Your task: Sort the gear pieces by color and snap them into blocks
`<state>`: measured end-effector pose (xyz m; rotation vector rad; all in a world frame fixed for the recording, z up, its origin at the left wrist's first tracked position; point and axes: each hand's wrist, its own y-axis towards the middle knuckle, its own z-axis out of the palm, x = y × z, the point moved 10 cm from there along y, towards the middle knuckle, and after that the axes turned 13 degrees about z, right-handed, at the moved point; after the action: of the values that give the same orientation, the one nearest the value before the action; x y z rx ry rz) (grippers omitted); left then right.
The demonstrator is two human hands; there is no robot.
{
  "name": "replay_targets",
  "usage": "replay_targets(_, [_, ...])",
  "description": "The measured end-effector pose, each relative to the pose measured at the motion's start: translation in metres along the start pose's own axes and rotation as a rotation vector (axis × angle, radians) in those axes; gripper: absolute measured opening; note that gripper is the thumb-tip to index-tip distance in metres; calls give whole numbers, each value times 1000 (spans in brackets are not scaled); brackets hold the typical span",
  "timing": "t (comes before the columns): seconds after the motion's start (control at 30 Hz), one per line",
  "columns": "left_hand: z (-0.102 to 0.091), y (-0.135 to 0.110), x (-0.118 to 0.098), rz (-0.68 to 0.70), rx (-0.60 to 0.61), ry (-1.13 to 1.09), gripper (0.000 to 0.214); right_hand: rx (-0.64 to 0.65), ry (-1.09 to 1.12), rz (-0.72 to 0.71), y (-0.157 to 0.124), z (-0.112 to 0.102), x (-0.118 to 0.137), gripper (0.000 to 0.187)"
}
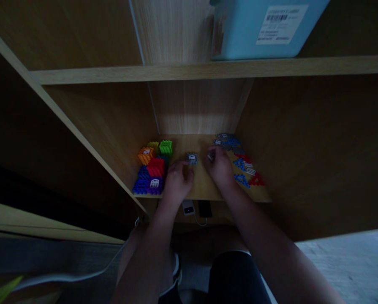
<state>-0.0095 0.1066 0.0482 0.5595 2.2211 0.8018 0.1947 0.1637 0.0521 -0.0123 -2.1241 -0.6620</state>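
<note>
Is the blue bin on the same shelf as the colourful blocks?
No, the blue bin stands on the shelf above the colourful blocks.

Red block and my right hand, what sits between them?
Head view: your left hand and a grey piece lie between the red block and your right hand.

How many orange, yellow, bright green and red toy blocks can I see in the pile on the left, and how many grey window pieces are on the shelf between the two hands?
Orange block: 1
Yellow block: 1
Bright green block: 1
Red block: 1
Grey window piece: 1
Total: 5
</note>
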Motion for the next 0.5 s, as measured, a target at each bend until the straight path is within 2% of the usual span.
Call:
replay_targets(0.13, [2,0,-12,66,46,-73,19,20,166,-57,-5,-6,16,30])
replay_targets(0.27, [5,0,-25,137,105,-182,28,69,206,-147,-15,-3,30,23])
replay_targets(0.4, [4,-1,-23,102,96,-261,32,130,192,-269,-24,1,43,10])
replay_targets(0.5, [4,-2,-16,45,84,-327,35,203,182,-377,-31,4,54,11])
